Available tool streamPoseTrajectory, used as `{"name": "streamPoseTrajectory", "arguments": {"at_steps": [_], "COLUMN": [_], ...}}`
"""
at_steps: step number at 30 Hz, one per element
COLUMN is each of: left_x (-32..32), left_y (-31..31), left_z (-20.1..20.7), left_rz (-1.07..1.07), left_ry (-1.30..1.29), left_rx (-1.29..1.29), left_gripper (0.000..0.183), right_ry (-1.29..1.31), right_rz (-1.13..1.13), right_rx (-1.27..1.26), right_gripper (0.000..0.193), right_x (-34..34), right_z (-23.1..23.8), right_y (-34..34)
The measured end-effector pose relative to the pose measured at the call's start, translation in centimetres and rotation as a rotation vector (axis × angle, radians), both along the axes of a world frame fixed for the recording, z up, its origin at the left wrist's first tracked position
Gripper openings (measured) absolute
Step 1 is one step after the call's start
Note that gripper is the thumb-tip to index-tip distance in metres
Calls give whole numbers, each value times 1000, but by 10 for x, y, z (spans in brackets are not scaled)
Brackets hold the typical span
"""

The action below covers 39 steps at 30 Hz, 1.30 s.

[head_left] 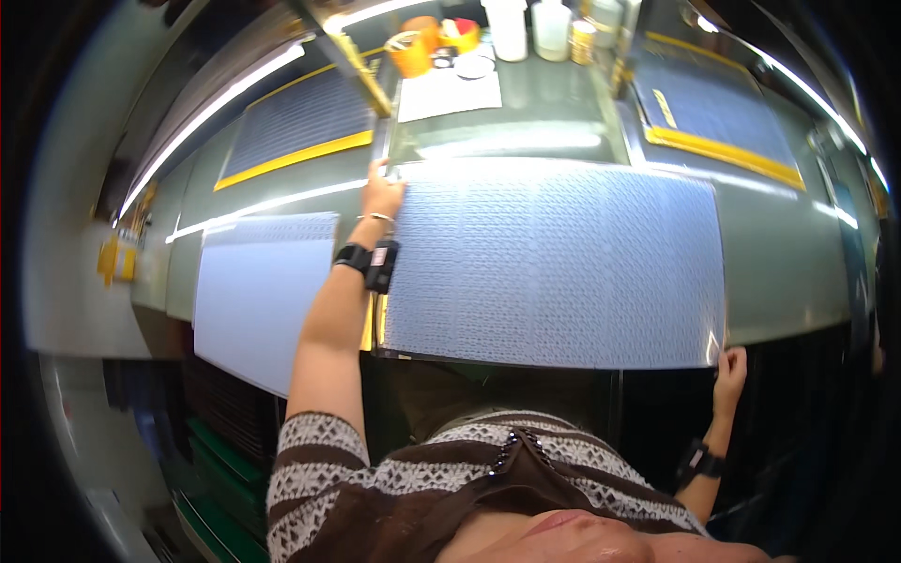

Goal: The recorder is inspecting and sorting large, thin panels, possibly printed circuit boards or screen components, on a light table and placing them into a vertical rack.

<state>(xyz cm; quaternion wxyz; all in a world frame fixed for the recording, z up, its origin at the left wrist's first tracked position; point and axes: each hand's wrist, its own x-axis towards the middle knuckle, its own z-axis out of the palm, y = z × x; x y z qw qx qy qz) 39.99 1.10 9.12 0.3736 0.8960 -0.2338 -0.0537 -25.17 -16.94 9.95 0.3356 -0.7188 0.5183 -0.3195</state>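
Observation:
A large rectangular blue patterned sheet point(554, 267) with rows of small repeated marks spans the front of the bench. My left hand point(383, 194) is at its far left corner, fingers closed on the edge. At the near right corner, my right hand point(729, 380) pinches the edge between thumb and fingers. A dark device is strapped to each wrist. Left of my left forearm lies a second pale blue sheet point(267, 291), untouched, its right side partly hidden by the arm.
Blue panels with yellow edges stand at the far left point(300, 122) and far right point(718, 113). Orange tape rolls point(409, 54), a white paper point(450, 97) and pale containers point(552, 30) sit at the back. Green-edged stacked trays point(225, 460) are below left.

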Motion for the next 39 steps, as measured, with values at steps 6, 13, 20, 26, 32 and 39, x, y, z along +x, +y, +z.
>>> {"name": "streamPoseTrajectory", "arguments": {"at_steps": [6, 13, 20, 26, 32, 39], "left_x": [-13, -22, -33, -44, -50, -55], "left_y": [-11, -15, -10, -6, -4, -2], "left_z": [2, 6, 16, 2, 3, 7], "left_rz": [-1, -68, -176, -199, -233, -265], "left_ry": [-192, -318, -349, -728, -803, -602], "left_rx": [130, 258, 452, 480, 522, 489], "left_gripper": [49, 30, 35, 41, 39, 51], "right_ry": [-13, 12, -9, 885, 880, 1203], "right_rz": [-50, -42, 9, 217, 314, 335], "right_rx": [53, 102, 81, -689, -745, -720], "right_gripper": [14, 11, 14, 49, 39, 43], "right_x": [-14, -23, -19, 47, 139, 162], "right_z": [-4, -5, 10, 50, 36, 23], "right_y": [6, 2, 8, -31, -165, -214]}}
